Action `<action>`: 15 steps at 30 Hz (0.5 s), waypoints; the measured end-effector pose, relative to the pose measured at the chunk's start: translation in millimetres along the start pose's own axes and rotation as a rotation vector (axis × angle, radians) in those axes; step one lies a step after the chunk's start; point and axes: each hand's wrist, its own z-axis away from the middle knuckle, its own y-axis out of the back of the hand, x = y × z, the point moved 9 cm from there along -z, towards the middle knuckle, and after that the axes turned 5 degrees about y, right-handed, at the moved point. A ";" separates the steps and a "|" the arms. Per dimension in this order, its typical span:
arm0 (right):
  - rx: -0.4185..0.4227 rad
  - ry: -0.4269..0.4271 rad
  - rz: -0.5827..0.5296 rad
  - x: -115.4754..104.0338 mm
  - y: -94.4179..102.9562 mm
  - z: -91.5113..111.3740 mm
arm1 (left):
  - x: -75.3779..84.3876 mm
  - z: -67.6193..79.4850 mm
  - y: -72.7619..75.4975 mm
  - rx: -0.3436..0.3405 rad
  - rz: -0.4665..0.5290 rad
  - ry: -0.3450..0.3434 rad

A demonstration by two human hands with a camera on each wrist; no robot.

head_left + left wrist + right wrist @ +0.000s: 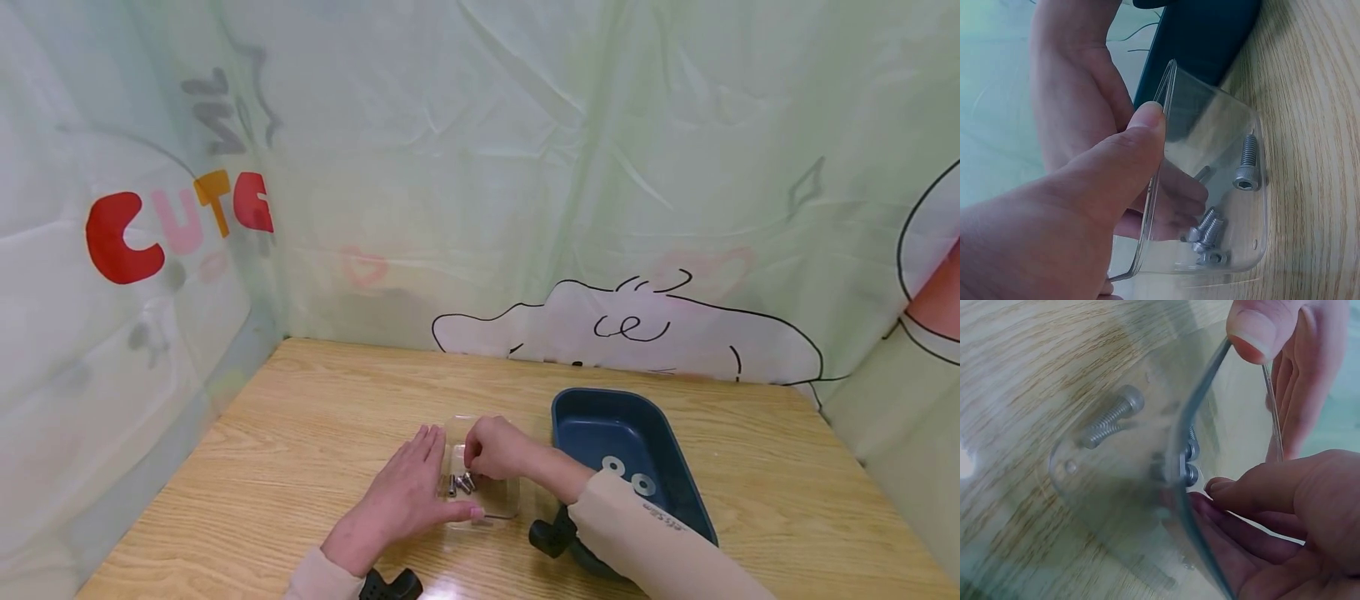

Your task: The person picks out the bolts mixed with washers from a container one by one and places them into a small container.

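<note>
A clear plastic box (512, 507) sits on the wooden table between both hands. Along its left side lie the straight fingers of my left hand (408, 483), while the thumb rests on the near rim. Several metal socket-head screws (467, 482) lie inside; in the left wrist view one screw (1247, 164) is apart from a small cluster of screws (1210, 232). My right hand (497, 450) reaches into the box with bent fingers, beside that cluster. Its fingertips are partly hidden, so whether they pinch a screw does not show.
To the right stands a dark blue bin (600, 435), partly under the right forearm, with two pale flat rings (612, 465) in it. Black wrist mounts (551, 535) stick out near both wrists. A printed curtain (487, 208) hangs behind the wooden table (337, 400).
</note>
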 end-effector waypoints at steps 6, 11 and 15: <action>-0.001 0.031 -0.080 2.4 2.9 2.8 | -0.2 -1.3 -0.5 -0.007 0.012 0.006; -0.018 0.026 -0.269 6.5 9.0 9.7 | -3.1 -1.9 -0.3 -0.005 0.021 0.007; -0.001 -0.005 -0.407 15.0 19.5 19.6 | -3.9 -2.9 1.7 -0.006 0.004 0.005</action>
